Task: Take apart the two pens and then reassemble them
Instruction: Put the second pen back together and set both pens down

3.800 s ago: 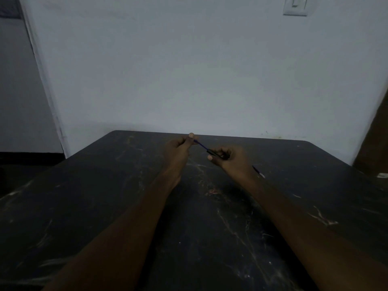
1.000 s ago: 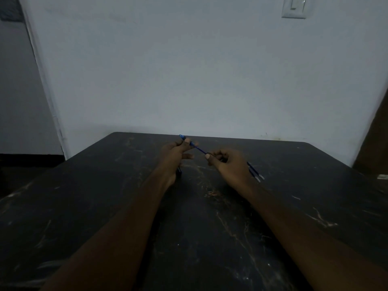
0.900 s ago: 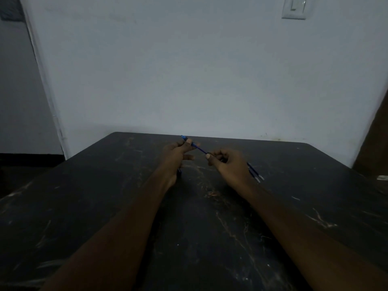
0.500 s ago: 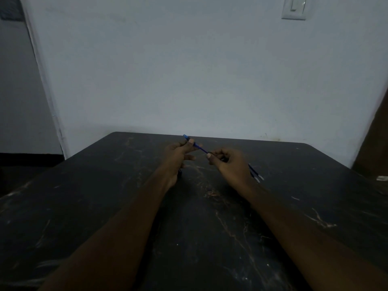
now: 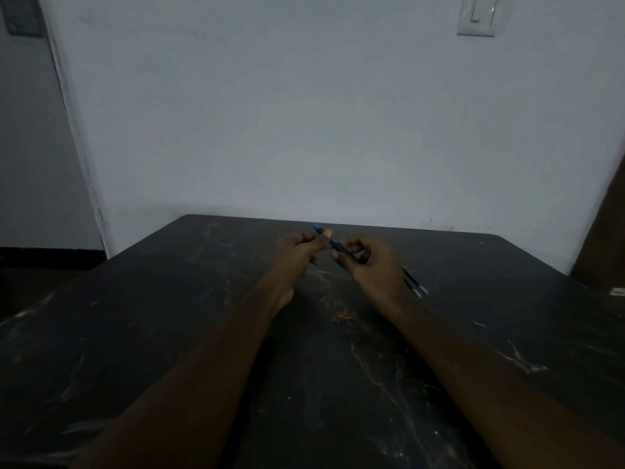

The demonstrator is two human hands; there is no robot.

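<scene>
A thin blue pen [image 5: 333, 242] is held between both hands above the far middle of the dark table [image 5: 169, 316]. My left hand [image 5: 297, 255] pinches its far end, where a blue tip sticks out past the fingers. My right hand [image 5: 368, 262] grips the darker near part of the same pen. Behind my right wrist, two slim dark pen parts with pale tips [image 5: 414, 282] lie side by side on the table. The dim light hides finer detail of the pieces.
The table is black with pale marble-like veins and ends at a white wall. A light switch [image 5: 477, 15] is high on the wall at right. A dark brown edge [image 5: 605, 231] stands at the far right.
My hands have drawn closer together along the pen, so less of it shows between them. The parts on the table have not moved.
</scene>
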